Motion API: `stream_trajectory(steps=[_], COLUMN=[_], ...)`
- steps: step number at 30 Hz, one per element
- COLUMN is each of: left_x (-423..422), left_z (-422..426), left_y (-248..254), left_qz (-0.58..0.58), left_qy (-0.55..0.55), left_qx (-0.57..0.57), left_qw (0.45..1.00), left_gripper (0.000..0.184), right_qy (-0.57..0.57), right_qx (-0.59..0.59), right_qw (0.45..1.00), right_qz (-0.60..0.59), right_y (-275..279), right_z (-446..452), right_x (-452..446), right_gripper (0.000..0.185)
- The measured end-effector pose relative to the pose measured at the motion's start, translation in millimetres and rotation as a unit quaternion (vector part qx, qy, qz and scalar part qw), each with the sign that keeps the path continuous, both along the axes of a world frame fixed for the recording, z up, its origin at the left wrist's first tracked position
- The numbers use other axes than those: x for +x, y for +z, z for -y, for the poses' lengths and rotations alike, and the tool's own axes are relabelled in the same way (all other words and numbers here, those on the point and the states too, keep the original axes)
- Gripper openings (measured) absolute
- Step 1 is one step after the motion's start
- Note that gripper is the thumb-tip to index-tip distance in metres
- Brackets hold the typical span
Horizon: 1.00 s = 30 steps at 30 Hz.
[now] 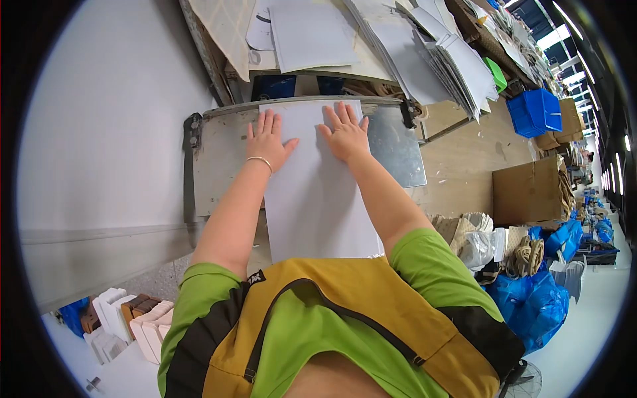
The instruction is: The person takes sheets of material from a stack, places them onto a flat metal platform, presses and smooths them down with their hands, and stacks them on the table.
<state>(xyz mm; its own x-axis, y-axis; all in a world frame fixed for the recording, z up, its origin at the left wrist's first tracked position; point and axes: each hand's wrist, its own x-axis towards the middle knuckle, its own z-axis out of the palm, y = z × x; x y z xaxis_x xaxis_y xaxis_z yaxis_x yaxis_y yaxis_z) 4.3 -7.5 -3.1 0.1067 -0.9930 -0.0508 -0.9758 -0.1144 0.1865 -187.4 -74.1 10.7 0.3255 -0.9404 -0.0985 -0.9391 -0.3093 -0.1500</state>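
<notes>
A long white sheet (pixel 312 192) lies over a grey metal plate (pixel 398 149) and reaches back toward my body. Both hands press on the sheet near its far end. My left hand (pixel 267 138) rests flat at the sheet's left edge, fingers stretched out, with a thin bracelet on the wrist. Near the right edge, my right hand (pixel 346 132) lies with its fingers spread. Just beyond my fingertips runs a metal bar (pixel 305 101) along the plate's far edge. The sheet's near end is hidden behind my apron (pixel 345 278).
Beyond the plate stands a worktable (pixel 371 56) with white sheets (pixel 312 36) and a leaning stack of boards (pixel 458 69). Farther right are a blue crate (pixel 534 113), a cardboard box (pixel 527 192) and blue bags (pixel 531 302). A white wall (pixel 126 126) borders the left.
</notes>
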Motion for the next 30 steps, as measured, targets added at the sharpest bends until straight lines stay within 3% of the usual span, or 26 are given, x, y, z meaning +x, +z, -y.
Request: stream_trajectory(steps=[11, 14, 26, 30], left_x=[-1, -3, -5, -5], left_z=[-1, -5, -3, -5], left_y=[-3, 0, 10, -3], left_qz=[0.0, 0.046, 0.043, 0.037], left_qy=[0.012, 0.01, 0.016, 0.024], left_qx=[0.003, -0.03, 0.016, -0.016], left_qw=[1.0, 0.998, 0.999, 0.999], left_gripper=[0.077, 0.076, 0.075, 0.075], right_qy=[-0.004, 0.001, -0.001, -0.01], right_qx=[-0.019, -0.063, -0.07, -0.041], right_qw=[0.999, 0.998, 0.997, 0.999], right_qz=[0.029, 0.024, 0.019, 0.015], right_y=[-10, -9, -14, -10], right_z=[2, -2, -2, -7], right_x=[-3, -5, -4, -3], right_gripper=[0.061, 0.059, 0.058, 0.06])
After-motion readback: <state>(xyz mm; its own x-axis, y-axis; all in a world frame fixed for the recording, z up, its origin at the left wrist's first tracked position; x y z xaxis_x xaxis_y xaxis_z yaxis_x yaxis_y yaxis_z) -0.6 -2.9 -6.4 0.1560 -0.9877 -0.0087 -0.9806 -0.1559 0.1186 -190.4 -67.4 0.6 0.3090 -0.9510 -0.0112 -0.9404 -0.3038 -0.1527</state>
